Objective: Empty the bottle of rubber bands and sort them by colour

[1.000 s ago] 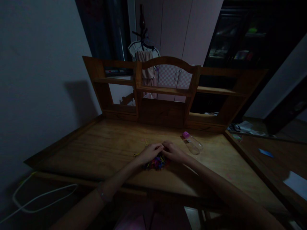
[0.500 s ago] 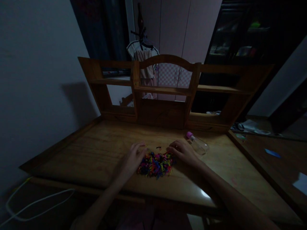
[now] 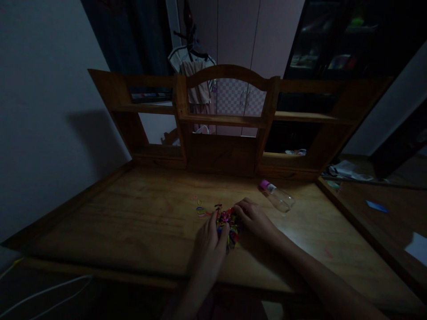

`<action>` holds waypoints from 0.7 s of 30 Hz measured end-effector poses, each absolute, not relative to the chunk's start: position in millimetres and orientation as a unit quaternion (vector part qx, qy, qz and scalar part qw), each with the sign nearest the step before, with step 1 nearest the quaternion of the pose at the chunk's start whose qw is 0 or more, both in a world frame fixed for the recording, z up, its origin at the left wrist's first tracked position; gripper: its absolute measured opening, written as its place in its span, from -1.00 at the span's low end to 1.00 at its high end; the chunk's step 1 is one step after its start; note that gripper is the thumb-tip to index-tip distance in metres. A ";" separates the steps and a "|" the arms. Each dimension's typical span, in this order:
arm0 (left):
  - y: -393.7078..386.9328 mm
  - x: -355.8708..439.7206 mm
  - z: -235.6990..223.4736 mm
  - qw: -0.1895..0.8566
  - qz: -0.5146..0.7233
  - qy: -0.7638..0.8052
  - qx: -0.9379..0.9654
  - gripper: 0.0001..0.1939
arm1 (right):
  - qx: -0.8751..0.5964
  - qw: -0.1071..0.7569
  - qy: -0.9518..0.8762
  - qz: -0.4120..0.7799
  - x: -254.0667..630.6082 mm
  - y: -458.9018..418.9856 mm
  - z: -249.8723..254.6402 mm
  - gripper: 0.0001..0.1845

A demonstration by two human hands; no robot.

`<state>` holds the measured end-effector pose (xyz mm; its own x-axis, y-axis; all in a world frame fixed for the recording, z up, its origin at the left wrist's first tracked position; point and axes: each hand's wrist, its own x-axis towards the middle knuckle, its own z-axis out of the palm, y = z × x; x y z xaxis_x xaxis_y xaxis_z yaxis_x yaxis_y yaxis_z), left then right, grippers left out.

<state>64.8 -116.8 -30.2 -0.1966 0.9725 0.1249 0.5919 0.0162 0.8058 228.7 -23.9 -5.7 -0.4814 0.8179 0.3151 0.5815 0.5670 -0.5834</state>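
Note:
A small heap of multicoloured rubber bands lies on the wooden desk, squeezed between my two hands. My left hand presses against the heap's left side, with its fingers stretched out and the thumb apart from them. On the right side, my right hand rests with bent fingers touching the bands; its fingers look loosely apart. Several loose bands lie just beyond my left fingertips, and a small dark band sits behind the heap. Part of the heap is hidden by my fingers.
A clear bottle with a pink cap lies on its side beyond my right hand. A wooden shelf unit stands along the desk's back edge. To the right, a lower brown surface holds a blue card and white paper.
My left hand has moved right and pushed the left part of the heap inward, so the heap is narrower. Loose bands now show on the left. The view has shifted slightly.

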 end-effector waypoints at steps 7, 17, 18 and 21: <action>-110.6 87.5 -28.4 0.209 0.397 0.648 0.616 -0.42 | -0.427 0.300 -0.834 0.178 232.9 -23.1 -3.4 -0.69; -28.2 -35.5 -16.3 0.203 0.333 0.699 0.600 -0.65 | -0.415 0.306 -0.843 0.153 234.0 -24.8 -2.9 -0.73; -21.7 -42.7 -14.6 0.213 0.331 0.697 0.599 -0.69 | -0.412 0.304 -0.845 0.154 233.8 -24.9 -3.5 -0.73; -14.1 -45.0 -11.1 0.245 0.334 0.676 0.609 -0.71 | -0.406 0.307 -0.847 0.156 233.4 -25.5 -3.9 -0.74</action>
<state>-45.0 -14.1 -11.1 -0.1388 0.9875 0.0751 0.6593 0.0356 0.7511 233.4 -25.5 -3.9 -0.4820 0.7833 0.3925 0.5921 0.6214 -0.5131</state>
